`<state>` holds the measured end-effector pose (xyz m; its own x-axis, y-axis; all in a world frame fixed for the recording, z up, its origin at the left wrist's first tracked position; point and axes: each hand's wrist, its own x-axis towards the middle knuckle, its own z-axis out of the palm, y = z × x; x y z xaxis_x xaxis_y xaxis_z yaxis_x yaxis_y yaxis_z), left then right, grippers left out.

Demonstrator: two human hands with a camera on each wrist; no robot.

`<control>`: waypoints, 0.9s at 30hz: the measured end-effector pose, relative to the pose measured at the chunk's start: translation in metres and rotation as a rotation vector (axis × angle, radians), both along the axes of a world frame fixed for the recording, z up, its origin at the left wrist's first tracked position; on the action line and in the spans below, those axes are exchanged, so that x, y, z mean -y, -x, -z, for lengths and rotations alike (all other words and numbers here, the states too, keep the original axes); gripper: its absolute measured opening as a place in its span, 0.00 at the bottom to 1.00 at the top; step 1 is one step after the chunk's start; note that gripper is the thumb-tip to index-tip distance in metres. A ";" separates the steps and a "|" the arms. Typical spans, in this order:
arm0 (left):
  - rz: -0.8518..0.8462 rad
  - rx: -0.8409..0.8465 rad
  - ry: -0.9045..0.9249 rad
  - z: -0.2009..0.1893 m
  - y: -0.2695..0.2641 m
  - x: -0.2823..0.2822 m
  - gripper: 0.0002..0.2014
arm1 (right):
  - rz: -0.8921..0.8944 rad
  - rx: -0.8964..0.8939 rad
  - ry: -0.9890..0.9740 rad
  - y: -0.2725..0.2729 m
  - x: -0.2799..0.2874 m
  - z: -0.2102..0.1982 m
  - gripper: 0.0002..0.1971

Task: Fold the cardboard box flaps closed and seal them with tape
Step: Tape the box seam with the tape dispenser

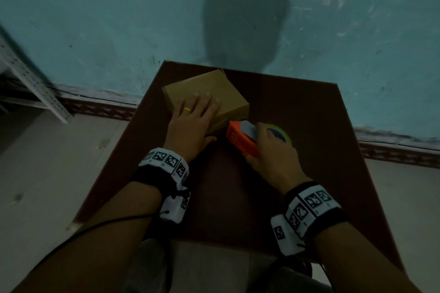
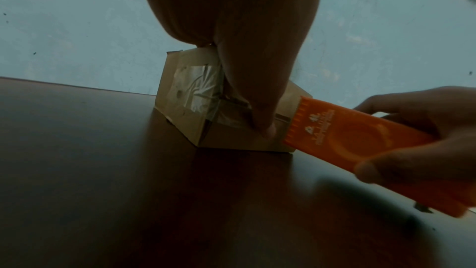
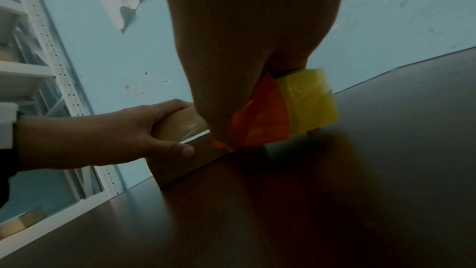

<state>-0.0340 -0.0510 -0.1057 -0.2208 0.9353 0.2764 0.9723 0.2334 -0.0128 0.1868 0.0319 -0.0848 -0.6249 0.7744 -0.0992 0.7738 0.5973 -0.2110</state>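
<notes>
A small brown cardboard box (image 1: 228,93) lies closed on the dark table (image 1: 238,197). My left hand (image 1: 196,113) presses flat on its top, with the thumb (image 2: 255,89) running down the near side. Wrinkled clear tape (image 2: 198,87) covers the box's end face and corner. My right hand (image 1: 269,150) grips an orange tape dispenser (image 1: 240,138) that carries a yellowish tape roll (image 1: 283,132). The dispenser's toothed front end (image 2: 304,117) sits against the box's near side, low by the table. In the right wrist view the dispenser (image 3: 260,121) and roll (image 3: 309,101) rest on the table beside the box (image 3: 180,162).
The table stands against a teal wall (image 1: 119,19). A white perforated metal shelf (image 1: 31,78) stands on the left. Beige floor (image 1: 47,173) surrounds the table. A black cable (image 1: 95,226) runs along my left forearm.
</notes>
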 end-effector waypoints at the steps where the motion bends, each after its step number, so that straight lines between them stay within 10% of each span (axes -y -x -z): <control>1: -0.005 0.006 -0.006 -0.001 -0.001 0.000 0.49 | -0.009 0.007 -0.010 0.004 0.000 0.002 0.46; 27: -0.101 -0.026 0.148 -0.016 -0.021 -0.015 0.46 | -0.179 0.048 -0.063 0.004 -0.001 0.012 0.45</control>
